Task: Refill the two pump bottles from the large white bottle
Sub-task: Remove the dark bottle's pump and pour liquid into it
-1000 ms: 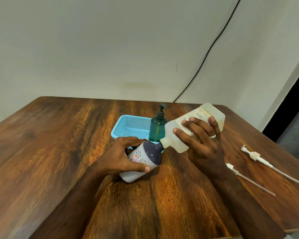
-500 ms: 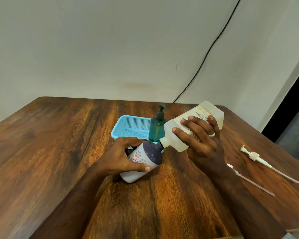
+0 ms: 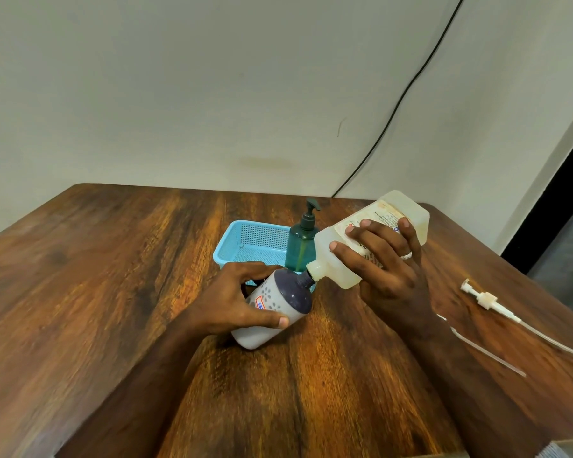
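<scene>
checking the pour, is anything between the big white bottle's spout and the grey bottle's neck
Nothing visible: the large white plastic bottle, tilted in the right hand, has its spout at the open dark neck of the grey dotted pump bottle held by the left hand.

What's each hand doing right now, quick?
Left hand: fingers curled round the tilted grey pump bottle.
Right hand: fingers gripping the large white bottle, tipped spout-down at the grey bottle's neck.

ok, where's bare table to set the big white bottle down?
Free: the wide table stretch left of the blue basket, and the near strip between the forearms. Crowded: right side, where two pump tubes lie, and mid-table around the basket and green pump bottle.
</scene>
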